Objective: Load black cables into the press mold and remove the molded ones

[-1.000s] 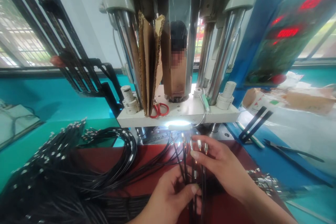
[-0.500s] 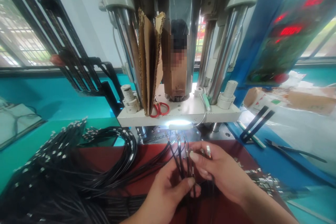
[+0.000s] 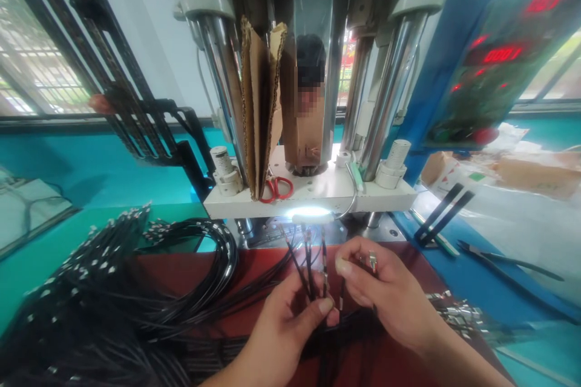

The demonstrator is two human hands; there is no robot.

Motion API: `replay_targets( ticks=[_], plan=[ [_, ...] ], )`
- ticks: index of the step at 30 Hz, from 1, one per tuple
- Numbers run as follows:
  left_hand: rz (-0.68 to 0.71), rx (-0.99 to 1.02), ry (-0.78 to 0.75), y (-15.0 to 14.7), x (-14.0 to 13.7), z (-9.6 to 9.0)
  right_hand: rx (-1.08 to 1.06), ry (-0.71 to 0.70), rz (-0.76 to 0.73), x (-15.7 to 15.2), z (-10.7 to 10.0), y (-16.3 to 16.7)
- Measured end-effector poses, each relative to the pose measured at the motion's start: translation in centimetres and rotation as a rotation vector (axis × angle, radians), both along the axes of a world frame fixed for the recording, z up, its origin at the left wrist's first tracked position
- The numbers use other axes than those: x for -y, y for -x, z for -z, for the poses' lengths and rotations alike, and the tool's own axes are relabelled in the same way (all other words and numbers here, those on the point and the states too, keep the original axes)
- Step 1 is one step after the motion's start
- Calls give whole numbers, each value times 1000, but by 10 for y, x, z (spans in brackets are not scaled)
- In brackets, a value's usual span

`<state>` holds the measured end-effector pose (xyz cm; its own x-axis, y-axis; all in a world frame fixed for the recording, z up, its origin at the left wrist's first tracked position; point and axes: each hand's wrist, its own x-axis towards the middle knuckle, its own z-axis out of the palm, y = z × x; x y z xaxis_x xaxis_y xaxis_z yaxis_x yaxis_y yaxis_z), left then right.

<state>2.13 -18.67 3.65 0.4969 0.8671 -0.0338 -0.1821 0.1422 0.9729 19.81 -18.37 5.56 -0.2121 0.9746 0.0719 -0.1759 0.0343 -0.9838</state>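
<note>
My left hand [image 3: 290, 320] is closed around several thin black cables [image 3: 309, 275], whose metal-tipped ends point up and away from me. Just to its right, my right hand [image 3: 390, 290] is closed, thumb against fingers, on a short black cable end [image 3: 341, 297] that hangs below the fingertips. A small shiny metal connector [image 3: 373, 261] sticks up from between the right fingers. A small gap separates the two hands. Both are above the dark red work surface [image 3: 258, 320], in front of the press.
A large heap of black cables [image 3: 82, 314] covers the left side. Ahead stands the press plate [image 3: 372, 198], with a lit lamp [image 3: 311, 213], red-handled scissors [image 3: 284, 187] and folded cardboard [image 3: 258, 115]. Metal fittings [image 3: 460, 314] and pliers [image 3: 503, 259] lie at right.
My right hand has moved slightly right, away from the left hand, with a cable end between its fingers. My left hand stays nearly in place on its cables.
</note>
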Motion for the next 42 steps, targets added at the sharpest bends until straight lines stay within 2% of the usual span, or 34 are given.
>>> replay_targets(
  ticks=[6, 10, 12, 16, 19, 25, 30, 34, 42],
  plan=[
    [42, -23, -5, -3, 0, -7, 0, 66, 67, 0, -1, 4],
    [103, 13, 41, -6, 0, -10, 14, 130, 13, 1, -1, 6],
    [86, 29, 43, -6, 1, -8, 25, 152, 1, 0, 3, 6],
    [12, 29, 43, -4, 2, -1, 81, 130, 96, -3, 7, 5],
    [-15, 58, 56, -3, 1, 2, 28, 140, 40, -5, 5, 8],
    [-4, 119, 62, -6, 0, 1, -28, 149, -47, -3, 4, 13],
    [12, 114, 93, -7, -1, 3, 29, 147, 14, -3, 6, 10],
    [-4, 121, 96, -5, -1, 6, 35, 156, -58, -4, 5, 10],
    [-19, 139, 92, -2, -1, 6, 40, 165, 24, -6, 6, 12]
  ],
)
